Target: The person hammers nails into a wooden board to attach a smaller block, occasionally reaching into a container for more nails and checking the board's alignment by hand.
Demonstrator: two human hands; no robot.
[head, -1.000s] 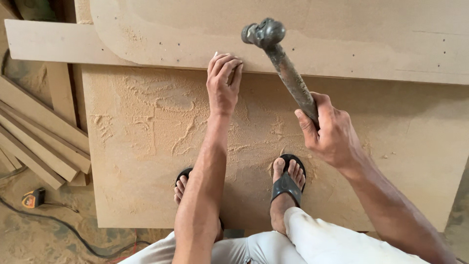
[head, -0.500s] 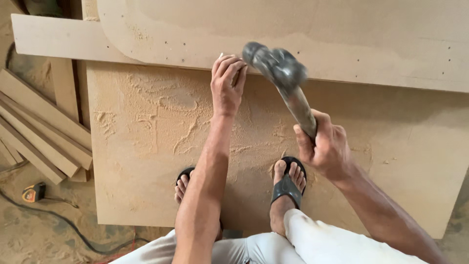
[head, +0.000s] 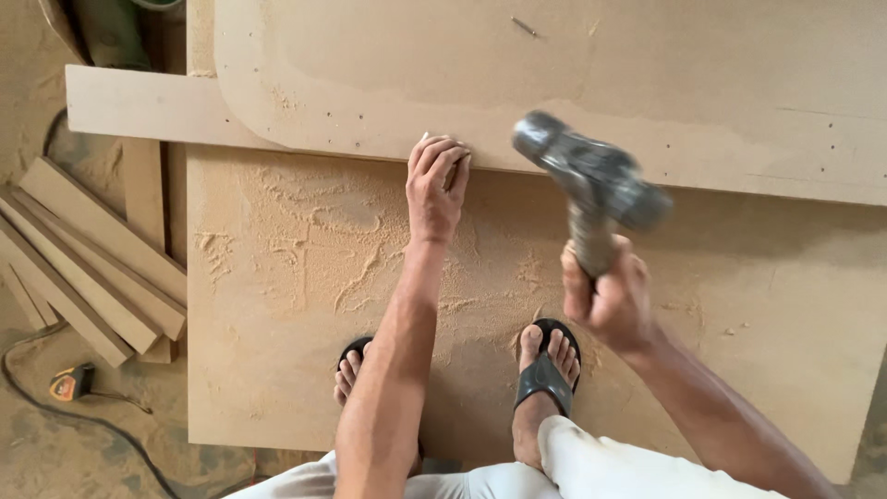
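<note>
We stand in black sandals [head: 543,368] on the dusty lower board [head: 305,305], our landmark. Above its right half our right hand [head: 605,296] is fisted round the handle of a hammer [head: 591,189], its blurred head raised over the board's far edge. Left of the hammer, our left hand [head: 434,185] pinches something small against the upper panel [head: 554,83] lying across that far edge; we cannot tell what

hammer head [head: 591,176] motion-blurred; whatever left hand [head: 434,185] pinches, hidden by fingers; upper board [head: 647,74] cut off
</note>
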